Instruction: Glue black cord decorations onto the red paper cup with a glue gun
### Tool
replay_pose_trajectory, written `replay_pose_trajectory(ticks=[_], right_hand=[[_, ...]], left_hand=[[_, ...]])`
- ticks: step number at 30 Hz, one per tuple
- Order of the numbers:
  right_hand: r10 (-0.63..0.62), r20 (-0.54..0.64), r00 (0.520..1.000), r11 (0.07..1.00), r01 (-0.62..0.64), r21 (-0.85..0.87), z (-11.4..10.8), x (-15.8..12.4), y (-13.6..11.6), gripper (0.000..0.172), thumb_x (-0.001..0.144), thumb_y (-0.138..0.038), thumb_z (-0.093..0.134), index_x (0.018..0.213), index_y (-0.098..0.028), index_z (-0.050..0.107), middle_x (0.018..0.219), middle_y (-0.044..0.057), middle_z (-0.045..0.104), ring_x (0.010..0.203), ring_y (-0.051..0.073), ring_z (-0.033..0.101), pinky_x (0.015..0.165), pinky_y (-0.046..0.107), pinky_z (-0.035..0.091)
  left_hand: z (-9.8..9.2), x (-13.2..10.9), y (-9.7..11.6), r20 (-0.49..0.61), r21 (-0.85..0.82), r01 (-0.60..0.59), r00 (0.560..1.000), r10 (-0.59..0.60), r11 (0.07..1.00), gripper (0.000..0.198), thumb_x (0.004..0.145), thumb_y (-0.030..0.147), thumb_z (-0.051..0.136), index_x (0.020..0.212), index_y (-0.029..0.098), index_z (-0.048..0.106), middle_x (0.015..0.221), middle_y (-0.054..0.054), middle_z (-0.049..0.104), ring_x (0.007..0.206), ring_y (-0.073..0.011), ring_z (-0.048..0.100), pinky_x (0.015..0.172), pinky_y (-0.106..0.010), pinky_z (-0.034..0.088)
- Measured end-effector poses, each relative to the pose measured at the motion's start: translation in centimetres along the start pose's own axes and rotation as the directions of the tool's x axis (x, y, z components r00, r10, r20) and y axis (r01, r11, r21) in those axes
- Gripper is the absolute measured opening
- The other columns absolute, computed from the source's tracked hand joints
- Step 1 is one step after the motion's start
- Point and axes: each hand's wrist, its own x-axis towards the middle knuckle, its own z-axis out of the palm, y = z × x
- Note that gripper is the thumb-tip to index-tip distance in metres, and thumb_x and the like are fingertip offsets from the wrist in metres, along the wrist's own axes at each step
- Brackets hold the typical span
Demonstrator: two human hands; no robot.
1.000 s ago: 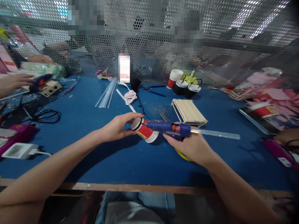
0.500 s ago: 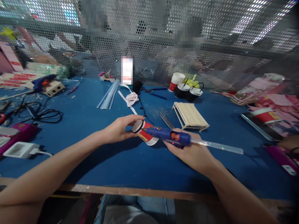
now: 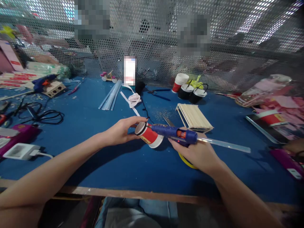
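My left hand (image 3: 124, 130) grips a red and white paper cup (image 3: 152, 138) near its rim, the cup tilted on its side above the table. Black yarn (image 3: 145, 109) circles the cup just below the rim and trails back across the table. My right hand (image 3: 194, 155) is closed around a blue hot glue gun (image 3: 166, 130), whose nozzle points left at the yarn band, touching or very near it. A clear glue stick (image 3: 228, 145) sticks out of the gun's back. Under my right hand lie scissors with a yellow handle (image 3: 187, 162), partly hidden.
Behind the cup lie white ribbon (image 3: 134, 99), loose glue sticks (image 3: 110, 95) and pliers (image 3: 159, 94). A small wooden stick table (image 3: 196, 117) and several paper cups (image 3: 186, 91) stand at the back right. Cables and a purple power strip (image 3: 21, 136) are at left; a perforated metal screen (image 3: 152, 41) rises behind.
My right hand and the glue gun have shifted slightly right and up, the nozzle moving along the yarn band. The yellow scissors handle now shows. My left hand stays on the cup.
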Motion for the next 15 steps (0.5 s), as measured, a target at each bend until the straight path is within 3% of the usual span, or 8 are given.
replay_pose_trajectory(ticks=[7, 15], right_hand=[[-0.073, -0.021, 0.997, 0.995, 0.071, -0.067, -0.02, 0.18, 0.38, 0.012, 0.079, -0.027, 0.052, 0.079, -0.022, 0.063, 0.061, 0.000, 0.060, 0.055, 0.015, 0.056, 0.050, 0.027, 0.045], [-0.015, -0.053, 0.998, 0.998, 0.012, -0.059, 0.14, -0.01, 0.48, 0.011, 0.077, -0.033, 0.056, 0.077, -0.023, 0.060, 0.068, 0.000, 0.064, 0.058, 0.016, 0.060, 0.055, 0.027, 0.047]], left_hand=[[0.10, -0.02, -0.11, 0.001, 0.009, -0.018, 1.000, 0.018, 1.000, 0.052, 0.079, 0.025, 0.060, 0.127, 0.018, 0.040, 0.125, -0.013, 0.052, 0.111, -0.0205, 0.056, 0.092, -0.035, 0.051], [0.07, -0.03, -0.04, -0.003, 0.016, -0.018, 1.000, 0.018, 1.000, 0.052, 0.079, 0.025, 0.060, 0.127, 0.017, 0.041, 0.125, -0.014, 0.053, 0.111, -0.0210, 0.056, 0.091, -0.035, 0.051]])
